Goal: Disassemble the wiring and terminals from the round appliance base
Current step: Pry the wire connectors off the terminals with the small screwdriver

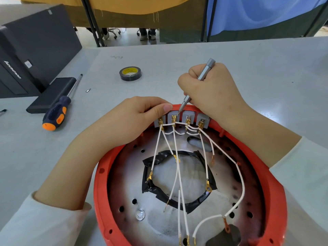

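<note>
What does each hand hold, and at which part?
The right hand grips the grey screwdriver around the middle of its shaft. The left hand holds the far rim of the red base.

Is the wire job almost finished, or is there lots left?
About halfway. Done: most white wires lie with loose ring ends in the red base. In hand: the right hand works a small screwdriver at a terminal block while the left hand steadies the rim. Left: all four terminals hold wires.
</note>
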The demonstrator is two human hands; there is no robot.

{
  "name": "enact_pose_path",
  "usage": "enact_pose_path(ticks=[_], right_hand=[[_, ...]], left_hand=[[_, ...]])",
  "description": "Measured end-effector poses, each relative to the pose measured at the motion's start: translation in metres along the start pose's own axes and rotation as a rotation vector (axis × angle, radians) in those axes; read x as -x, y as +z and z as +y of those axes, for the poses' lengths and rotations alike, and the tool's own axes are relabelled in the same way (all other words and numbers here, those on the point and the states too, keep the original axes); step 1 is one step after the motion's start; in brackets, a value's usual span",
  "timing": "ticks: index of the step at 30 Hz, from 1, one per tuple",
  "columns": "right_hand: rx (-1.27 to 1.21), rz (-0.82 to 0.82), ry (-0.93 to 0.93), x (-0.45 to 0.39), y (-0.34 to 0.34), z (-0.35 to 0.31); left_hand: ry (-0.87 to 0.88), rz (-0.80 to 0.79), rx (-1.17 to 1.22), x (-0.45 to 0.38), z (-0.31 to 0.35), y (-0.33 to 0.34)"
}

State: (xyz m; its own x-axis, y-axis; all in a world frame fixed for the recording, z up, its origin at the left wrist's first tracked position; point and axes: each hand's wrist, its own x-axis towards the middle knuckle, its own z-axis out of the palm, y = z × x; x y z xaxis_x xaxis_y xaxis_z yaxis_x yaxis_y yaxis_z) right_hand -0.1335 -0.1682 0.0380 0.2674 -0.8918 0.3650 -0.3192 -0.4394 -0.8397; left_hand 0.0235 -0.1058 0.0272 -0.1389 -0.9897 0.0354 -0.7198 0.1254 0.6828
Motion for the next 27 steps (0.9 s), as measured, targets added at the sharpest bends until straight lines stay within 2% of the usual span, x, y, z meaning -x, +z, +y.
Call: enact_pose_path(ticks=[14, 27], right_hand=[[0.01, 0.036, -0.062, -0.0026, 0.0003, 0.002], [0.134, -0.051, -0.126, 0.0032, 0.0008, 0.0]], left_hand=[[-0.017, -0.001, -0.016, 0.0001, -0.0006, -0.0004], [0.005, 0.008, 0.003, -0.0006, -0.0007, 0.0003]])
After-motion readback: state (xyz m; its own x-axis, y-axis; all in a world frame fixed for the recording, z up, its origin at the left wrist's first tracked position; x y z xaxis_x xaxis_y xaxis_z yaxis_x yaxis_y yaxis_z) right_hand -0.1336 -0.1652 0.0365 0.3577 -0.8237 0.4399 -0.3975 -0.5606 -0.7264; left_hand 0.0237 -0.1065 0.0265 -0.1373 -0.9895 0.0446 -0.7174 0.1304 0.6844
